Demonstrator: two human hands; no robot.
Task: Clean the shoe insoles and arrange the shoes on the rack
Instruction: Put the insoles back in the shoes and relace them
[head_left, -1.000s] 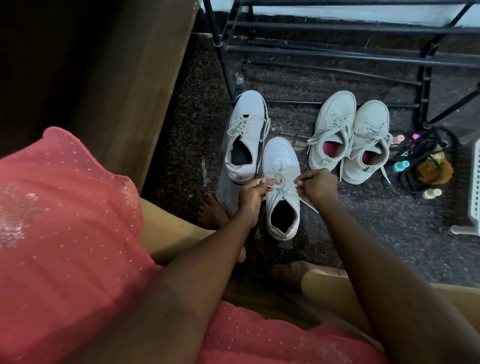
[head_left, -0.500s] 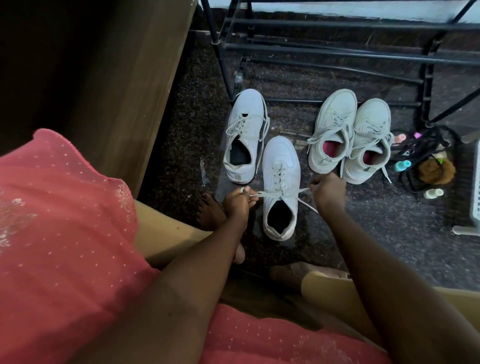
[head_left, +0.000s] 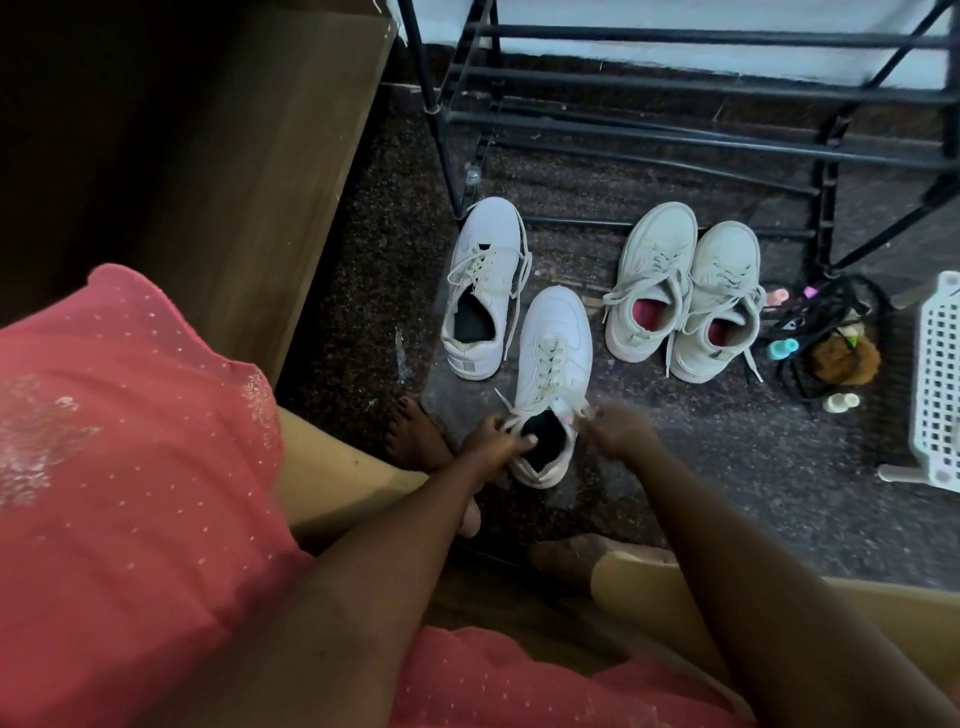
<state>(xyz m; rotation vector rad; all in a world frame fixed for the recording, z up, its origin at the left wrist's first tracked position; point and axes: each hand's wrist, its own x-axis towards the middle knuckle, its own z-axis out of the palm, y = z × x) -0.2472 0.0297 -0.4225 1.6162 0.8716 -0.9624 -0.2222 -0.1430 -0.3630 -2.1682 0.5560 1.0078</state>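
Observation:
A white sneaker (head_left: 553, 358) with a black inside stands on the dark speckled floor in front of me. My left hand (head_left: 493, 441) pinches its left lace end at the collar. My right hand (head_left: 621, 428) pinches the right lace end beside the tongue; it is blurred. Its partner sneaker (head_left: 485, 283) stands just behind to the left, laces loose. A second pair of off-white sneakers (head_left: 680, 291) with pink insoles stands to the right. The black metal shoe rack (head_left: 675, 83) rises behind all the shoes, its bars bare.
A wooden cabinet side (head_left: 249, 171) walls off the left. A black wire basket (head_left: 831, 338) with small bottles and a brown brush sits right of the shoes, next to a white plastic basket (head_left: 935, 384). My bare feet (head_left: 415, 436) flank the near sneaker.
Both hands have pulled the lace ends outward, then come back toward the sneaker's collar, lower in view. The sneaker has stayed in place.

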